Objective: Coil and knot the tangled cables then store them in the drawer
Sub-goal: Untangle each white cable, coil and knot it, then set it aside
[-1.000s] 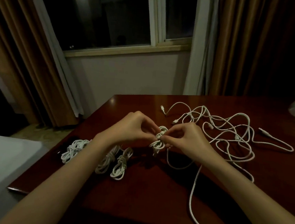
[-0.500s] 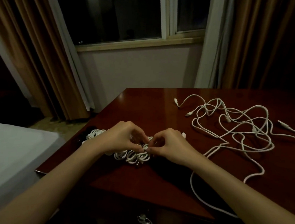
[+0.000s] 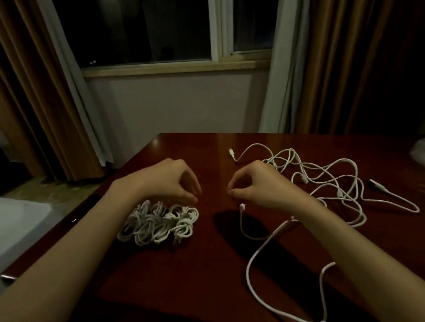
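Dark polished table under dim light, window and curtains behind. Nearest me a loose cable loops along the front edge and climbs to its plug, just below my right hand. That hand hovers with thumb and forefinger nearly pinched; whether they hold anything I cannot tell. My left hand hangs loosely curled, grasping nothing, just above the bundles (already coiled and knotted, lying left of centre). Farther back sprawls the tangle, plugs poking out at its edges.

I judge these cables light, limp and a little springy, smooth enough to slip, so I would take one by its plug and draw it out slowly. No drawer shows. How many cables the tangle holds is hard to make out, and something pale sits at the far right edge, cut off.
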### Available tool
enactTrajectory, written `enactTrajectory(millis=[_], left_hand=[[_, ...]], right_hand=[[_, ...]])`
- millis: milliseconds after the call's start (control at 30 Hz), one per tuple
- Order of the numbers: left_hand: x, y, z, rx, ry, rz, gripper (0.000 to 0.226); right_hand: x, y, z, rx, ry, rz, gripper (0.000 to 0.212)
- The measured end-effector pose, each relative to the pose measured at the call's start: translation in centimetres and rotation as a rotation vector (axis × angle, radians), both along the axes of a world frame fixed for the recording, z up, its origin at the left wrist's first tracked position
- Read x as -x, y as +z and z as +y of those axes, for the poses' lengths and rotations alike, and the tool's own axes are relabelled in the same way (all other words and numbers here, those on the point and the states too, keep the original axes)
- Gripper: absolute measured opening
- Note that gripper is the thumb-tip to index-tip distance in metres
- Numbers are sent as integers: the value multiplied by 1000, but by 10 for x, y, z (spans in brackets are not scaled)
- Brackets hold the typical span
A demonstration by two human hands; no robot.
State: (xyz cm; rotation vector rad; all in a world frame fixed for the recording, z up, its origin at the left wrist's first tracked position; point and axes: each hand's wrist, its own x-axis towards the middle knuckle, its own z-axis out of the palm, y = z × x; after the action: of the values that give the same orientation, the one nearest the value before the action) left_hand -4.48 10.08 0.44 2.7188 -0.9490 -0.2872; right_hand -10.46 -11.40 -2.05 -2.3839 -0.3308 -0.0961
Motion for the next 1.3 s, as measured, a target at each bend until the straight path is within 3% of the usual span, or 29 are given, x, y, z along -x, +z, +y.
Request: enactTrajectory(millis=[367, 500, 667, 800, 933, 1067, 1167, 1300], left_hand=[[-22, -17, -115, 107, -193, 53, 11], [-31, -31, -141, 188, -145, -53, 10], [-39, -58, -147, 466, -22, 42, 7], [-44, -70, -145, 809, 91, 112, 9], [-37, -67, -152, 989, 49, 269, 15], [-31, -70, -154, 899, 31, 166, 42], [-25, -75, -154, 948, -14, 288, 59], [-16, -76, -163, 1076, -13, 389, 23]], right_hand=[[0, -6, -76, 142, -165, 43, 10], [-8, -12, -87, 121, -259, 41, 5], [-21, -30, -80, 98, -266, 69, 15], [-24, -39, -80, 79, -290, -84, 14], [-21, -28, -83, -153, -256, -239, 14], [-26, -21, -85, -398, -237, -328, 12], [-31, -9, -75, -507, -213, -347, 9], [-38, -6, -60, -517, -198, -342, 6]])
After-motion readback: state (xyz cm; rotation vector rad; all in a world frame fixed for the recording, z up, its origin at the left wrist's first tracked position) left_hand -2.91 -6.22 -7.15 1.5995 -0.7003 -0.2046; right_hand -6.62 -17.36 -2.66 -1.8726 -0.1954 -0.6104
